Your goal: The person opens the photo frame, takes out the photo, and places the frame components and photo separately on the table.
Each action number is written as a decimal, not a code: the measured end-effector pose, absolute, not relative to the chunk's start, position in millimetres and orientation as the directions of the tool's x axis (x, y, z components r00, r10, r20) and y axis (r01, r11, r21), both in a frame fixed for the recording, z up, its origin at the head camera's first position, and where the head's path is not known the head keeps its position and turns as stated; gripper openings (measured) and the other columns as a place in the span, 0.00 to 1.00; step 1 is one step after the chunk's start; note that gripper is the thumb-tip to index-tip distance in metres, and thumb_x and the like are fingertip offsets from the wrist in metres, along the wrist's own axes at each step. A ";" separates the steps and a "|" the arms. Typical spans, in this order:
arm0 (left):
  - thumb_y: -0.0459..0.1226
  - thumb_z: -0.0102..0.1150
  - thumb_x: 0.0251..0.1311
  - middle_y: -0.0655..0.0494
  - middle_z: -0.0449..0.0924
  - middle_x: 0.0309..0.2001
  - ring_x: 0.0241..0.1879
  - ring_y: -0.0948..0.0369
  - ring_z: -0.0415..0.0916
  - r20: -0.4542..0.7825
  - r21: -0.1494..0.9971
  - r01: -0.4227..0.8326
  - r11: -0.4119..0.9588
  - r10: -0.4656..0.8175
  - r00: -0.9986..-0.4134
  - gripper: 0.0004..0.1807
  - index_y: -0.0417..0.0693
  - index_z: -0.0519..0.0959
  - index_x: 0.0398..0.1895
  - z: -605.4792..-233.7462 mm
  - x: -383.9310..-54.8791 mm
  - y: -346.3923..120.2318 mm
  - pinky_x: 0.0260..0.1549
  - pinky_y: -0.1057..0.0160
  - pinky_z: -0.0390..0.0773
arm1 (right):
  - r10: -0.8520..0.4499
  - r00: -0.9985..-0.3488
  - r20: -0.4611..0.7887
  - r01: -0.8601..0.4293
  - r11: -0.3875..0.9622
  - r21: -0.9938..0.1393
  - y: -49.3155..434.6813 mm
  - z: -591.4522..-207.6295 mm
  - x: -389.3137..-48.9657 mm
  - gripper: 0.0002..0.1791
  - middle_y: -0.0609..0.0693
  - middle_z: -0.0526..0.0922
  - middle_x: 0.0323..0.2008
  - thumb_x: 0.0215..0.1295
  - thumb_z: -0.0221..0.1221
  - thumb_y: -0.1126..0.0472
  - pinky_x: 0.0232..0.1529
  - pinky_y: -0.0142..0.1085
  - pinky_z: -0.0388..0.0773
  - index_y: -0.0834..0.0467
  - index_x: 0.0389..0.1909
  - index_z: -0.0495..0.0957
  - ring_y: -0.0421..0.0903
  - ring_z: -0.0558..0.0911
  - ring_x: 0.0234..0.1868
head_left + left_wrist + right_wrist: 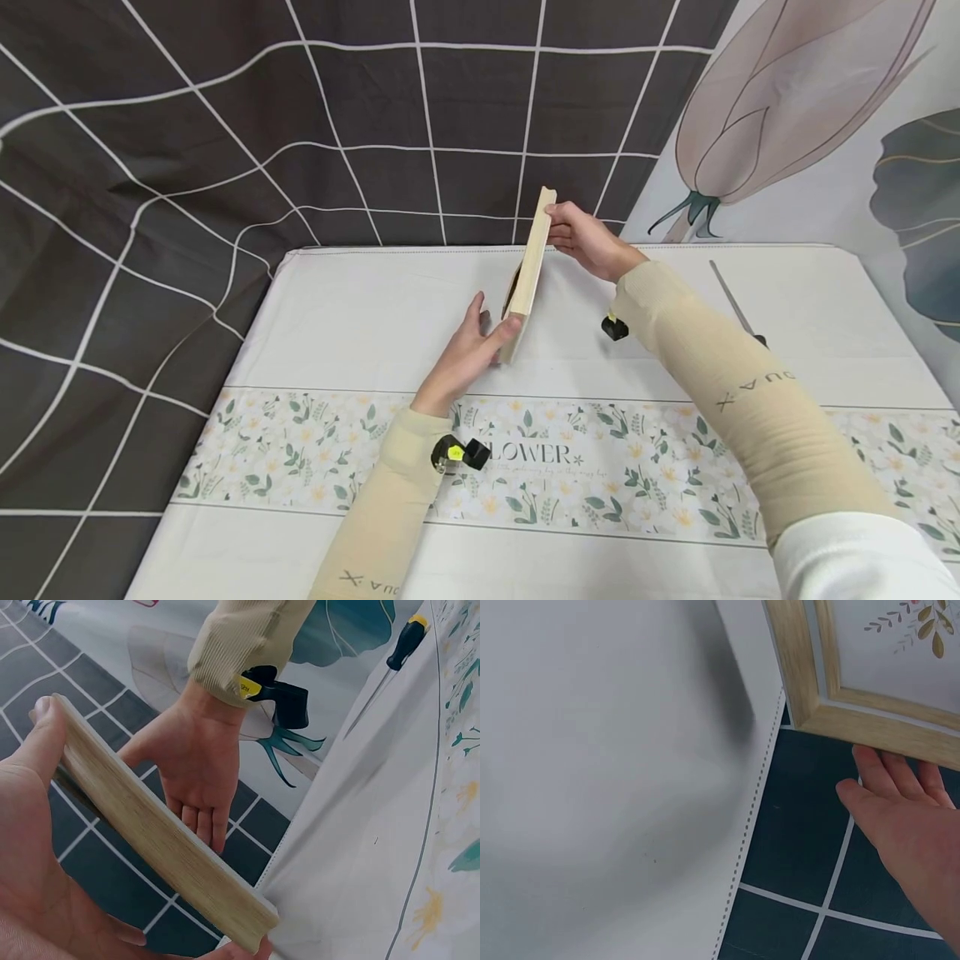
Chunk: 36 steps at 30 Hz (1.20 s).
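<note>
A light wooden picture frame (531,267) is held up on edge and tilted above the table, its narrow side facing the head view. My left hand (472,346) grips its near end, with the thumb over the edge (165,840). Beside the far end is my right hand (588,242); its extended fingers touch the frame's border. From the right wrist, the frame's front (885,731) shows a leafy floral print, and the right hand (907,817) lies palm-up with fairly straight fingers against the rim. The left fingers are partly hidden behind the frame.
A screwdriver (735,300) with a black and yellow handle lies on the right of the white table cover (360,317). A flowered band (300,450) crosses the cover. Dark gridded cloth (360,108) hangs behind, and a flower-printed cloth (795,108) hangs at right.
</note>
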<state>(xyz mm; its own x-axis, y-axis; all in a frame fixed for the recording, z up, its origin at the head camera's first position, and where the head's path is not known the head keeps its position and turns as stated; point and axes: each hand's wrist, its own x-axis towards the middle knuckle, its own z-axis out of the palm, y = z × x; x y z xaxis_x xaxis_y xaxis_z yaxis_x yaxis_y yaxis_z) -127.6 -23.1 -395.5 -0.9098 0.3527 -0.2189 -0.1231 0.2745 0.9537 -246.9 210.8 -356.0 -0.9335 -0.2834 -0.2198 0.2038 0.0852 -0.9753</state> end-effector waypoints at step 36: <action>0.37 0.80 0.47 0.36 0.77 0.61 0.62 0.46 0.75 -0.231 0.963 -0.200 0.179 0.170 -0.958 0.58 0.46 0.53 0.79 -394.1 -134.0 -27.5 0.60 0.55 0.75 | -0.181 -0.981 -0.071 0.088 -0.085 -0.992 225.8 -357.9 -245.4 0.17 0.47 0.78 0.44 0.72 0.41 0.62 0.51 0.32 0.75 0.64 0.57 0.66 0.38 0.79 0.43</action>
<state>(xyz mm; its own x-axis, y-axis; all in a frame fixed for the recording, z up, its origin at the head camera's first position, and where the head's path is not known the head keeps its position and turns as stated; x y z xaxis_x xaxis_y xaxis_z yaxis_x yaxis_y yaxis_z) -134.0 -27.5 -394.1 -0.9579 0.1704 -0.2310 -0.2004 0.1793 0.9632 -245.4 225.8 -357.9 -0.9808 -0.1815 -0.0714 0.0880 -0.0850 -0.9925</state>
